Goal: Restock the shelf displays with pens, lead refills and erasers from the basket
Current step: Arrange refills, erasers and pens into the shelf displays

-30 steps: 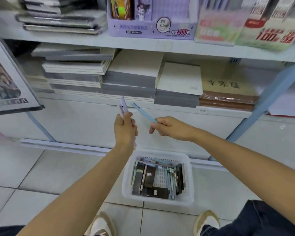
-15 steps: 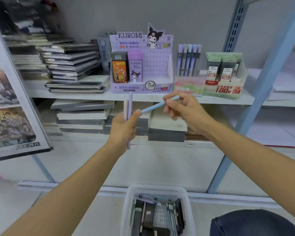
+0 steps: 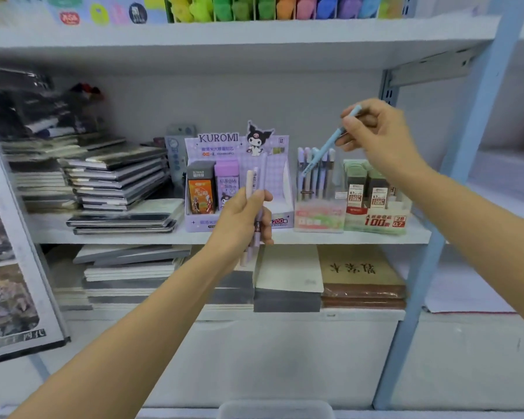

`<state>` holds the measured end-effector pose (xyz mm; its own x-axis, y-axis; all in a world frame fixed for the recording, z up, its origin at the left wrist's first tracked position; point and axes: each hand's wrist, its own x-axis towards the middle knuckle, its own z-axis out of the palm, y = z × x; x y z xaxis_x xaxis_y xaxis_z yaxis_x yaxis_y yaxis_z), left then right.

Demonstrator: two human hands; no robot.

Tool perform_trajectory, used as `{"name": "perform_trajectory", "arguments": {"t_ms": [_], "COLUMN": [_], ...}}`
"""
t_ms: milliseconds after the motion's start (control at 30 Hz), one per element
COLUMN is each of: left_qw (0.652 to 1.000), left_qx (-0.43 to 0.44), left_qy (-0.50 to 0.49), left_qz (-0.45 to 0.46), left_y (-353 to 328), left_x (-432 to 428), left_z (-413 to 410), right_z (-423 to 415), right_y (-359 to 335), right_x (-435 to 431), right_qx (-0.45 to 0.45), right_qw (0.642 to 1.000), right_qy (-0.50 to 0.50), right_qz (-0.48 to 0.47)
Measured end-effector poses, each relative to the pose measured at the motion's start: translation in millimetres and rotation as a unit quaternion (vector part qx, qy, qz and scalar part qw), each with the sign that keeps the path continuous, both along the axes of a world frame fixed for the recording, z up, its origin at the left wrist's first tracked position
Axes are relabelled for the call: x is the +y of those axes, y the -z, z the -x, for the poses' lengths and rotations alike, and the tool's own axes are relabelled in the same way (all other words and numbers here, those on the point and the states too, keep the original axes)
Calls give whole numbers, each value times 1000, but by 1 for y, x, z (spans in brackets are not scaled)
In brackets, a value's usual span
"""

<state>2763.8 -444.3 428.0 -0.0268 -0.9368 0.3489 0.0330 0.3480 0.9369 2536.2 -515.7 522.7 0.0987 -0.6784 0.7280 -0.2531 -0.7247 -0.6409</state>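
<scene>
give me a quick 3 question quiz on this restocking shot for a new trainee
1. True or false: the right hand pinches a blue pen that is tilted with its lower end over the pen display.
2. What does the left hand grip? A) a few pastel pens B) one eraser C) nothing
3. Fill in: on the shelf, the Kuromi box stands to the ___ of the pen display.

Key: 1 true; 2 A; 3 left
</scene>
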Motion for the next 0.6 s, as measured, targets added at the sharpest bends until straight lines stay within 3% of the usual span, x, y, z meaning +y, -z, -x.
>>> {"name": "perform_trajectory", "arguments": {"t_ms": [233, 600], "left_qw": [996, 999], "left_qx": [-53, -25], "left_qy": [-14, 10], "left_qz": [66, 44], "left_y": [-17, -18], "left_x": [-26, -57], "left_z": [16, 25], "right_z": [-4, -7], "right_y": [-2, 6], "right_x": [-32, -61], "right_qx": [157, 310], "right_qw": [985, 945], "right_qy": [60, 92], "right_qz": [-27, -57]}}
